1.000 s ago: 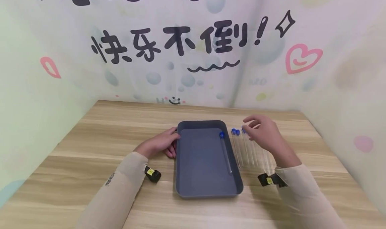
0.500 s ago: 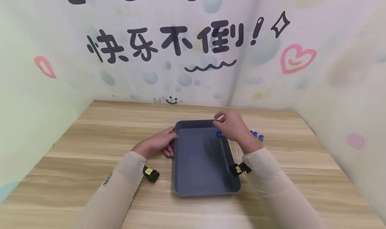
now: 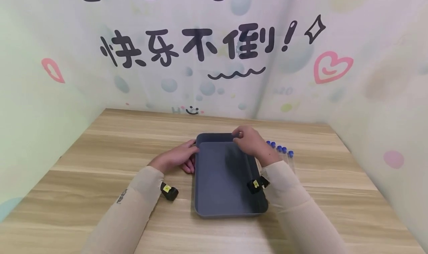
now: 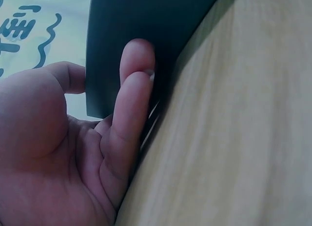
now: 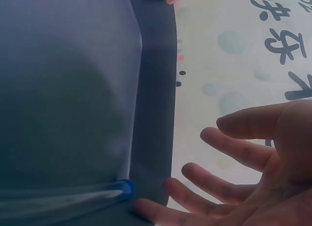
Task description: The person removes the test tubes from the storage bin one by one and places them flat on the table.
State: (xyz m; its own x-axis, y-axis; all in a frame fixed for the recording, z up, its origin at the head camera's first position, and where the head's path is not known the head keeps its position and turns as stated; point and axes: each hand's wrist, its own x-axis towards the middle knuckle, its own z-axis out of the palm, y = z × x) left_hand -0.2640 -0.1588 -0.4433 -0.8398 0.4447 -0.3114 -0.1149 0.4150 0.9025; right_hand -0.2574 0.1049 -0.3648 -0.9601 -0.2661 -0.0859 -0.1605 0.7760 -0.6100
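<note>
My left hand [image 3: 178, 156] holds the left wall of a dark grey rectangular tray [image 3: 220, 187], its thumb at the rim and its fingers against the outer side, as the left wrist view shows. Over the far right corner of the tray hovers my right hand [image 3: 249, 140], fingers loosely bent and spread. Nothing lies between those fingers in the right wrist view. Just below them, inside the tray, a clear test tube [image 5: 63, 200] with a blue cap [image 5: 127, 188] lies along the right wall. In the head view, the right hand and wrist partly cover it.
Several more blue-capped test tubes [image 3: 284, 150] lie in a row on the wooden table [image 3: 127, 135], right of the tray, partly behind the right forearm. A printed cloth [image 3: 150, 83] hangs behind the table's back edge. Each wrist wears a small black camera [image 3: 169, 192].
My right hand has moved left from over the tubes on the table to the tray's far right corner, then slightly farther left. My left hand stays at the tray's left wall.
</note>
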